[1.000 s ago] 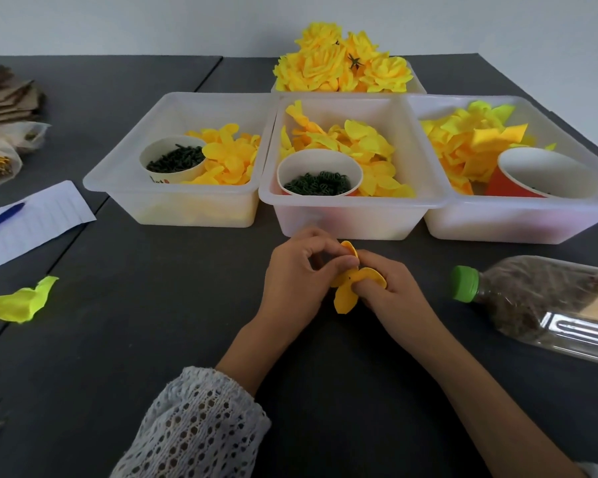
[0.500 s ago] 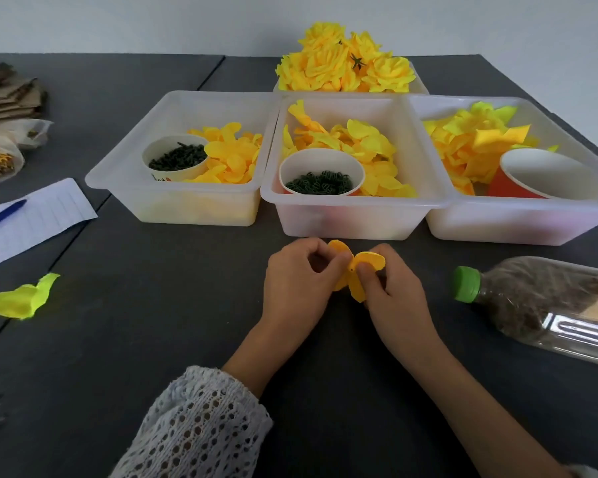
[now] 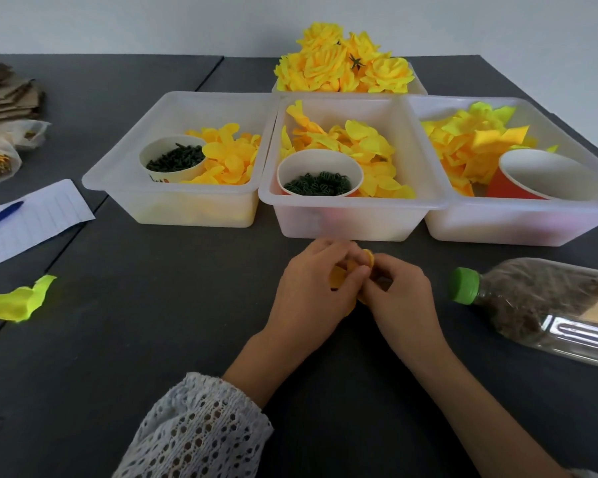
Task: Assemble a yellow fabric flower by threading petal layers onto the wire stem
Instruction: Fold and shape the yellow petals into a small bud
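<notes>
Just above the dark counter [image 3: 152, 322], in front of the middle bin, a small yellow fabric petal layer [image 3: 339, 276] is pinched between left hand [image 3: 311, 288] and right hand [image 3: 399, 298], fingers curled on it. It is judged light, limp, best held near its centre; no wire stem can be seen.
</notes>
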Demonstrator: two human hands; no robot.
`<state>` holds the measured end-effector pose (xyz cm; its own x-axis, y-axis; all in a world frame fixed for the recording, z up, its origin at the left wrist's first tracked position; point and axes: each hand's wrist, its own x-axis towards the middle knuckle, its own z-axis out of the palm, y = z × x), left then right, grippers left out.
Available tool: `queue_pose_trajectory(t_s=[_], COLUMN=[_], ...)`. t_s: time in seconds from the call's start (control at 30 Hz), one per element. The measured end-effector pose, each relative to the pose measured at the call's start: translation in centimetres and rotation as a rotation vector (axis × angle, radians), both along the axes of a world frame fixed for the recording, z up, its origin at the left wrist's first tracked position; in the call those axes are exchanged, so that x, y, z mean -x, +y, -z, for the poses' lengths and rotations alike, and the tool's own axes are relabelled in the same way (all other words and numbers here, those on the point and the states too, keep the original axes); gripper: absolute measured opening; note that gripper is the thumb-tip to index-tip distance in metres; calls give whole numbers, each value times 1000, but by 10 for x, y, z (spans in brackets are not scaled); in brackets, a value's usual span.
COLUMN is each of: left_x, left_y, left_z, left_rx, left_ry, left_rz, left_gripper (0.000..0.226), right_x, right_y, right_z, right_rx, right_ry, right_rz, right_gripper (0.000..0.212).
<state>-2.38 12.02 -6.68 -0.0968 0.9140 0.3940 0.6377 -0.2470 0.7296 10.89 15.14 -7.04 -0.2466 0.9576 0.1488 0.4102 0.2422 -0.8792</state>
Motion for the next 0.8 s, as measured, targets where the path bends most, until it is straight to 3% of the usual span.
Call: queue_pose_trajectory(t_s=[0.2, 0.5, 0.8], left_x=[7, 14, 19], left_y=[3, 6, 8], left_z=[4, -1, -4], left_rx=[73, 219, 245], left_ry=[-152, -396, -448], left_rz=[-136, -111, -69], left_gripper=[6, 2, 2], right_x=[4, 2, 0], right_y=[-2, 0, 2], right_z=[2, 0, -2], right_rx=[-34, -35, 9], right_ry=[-78, -24, -56], right_rz=[-102, -151, -189], right_gripper=[34, 28, 25])
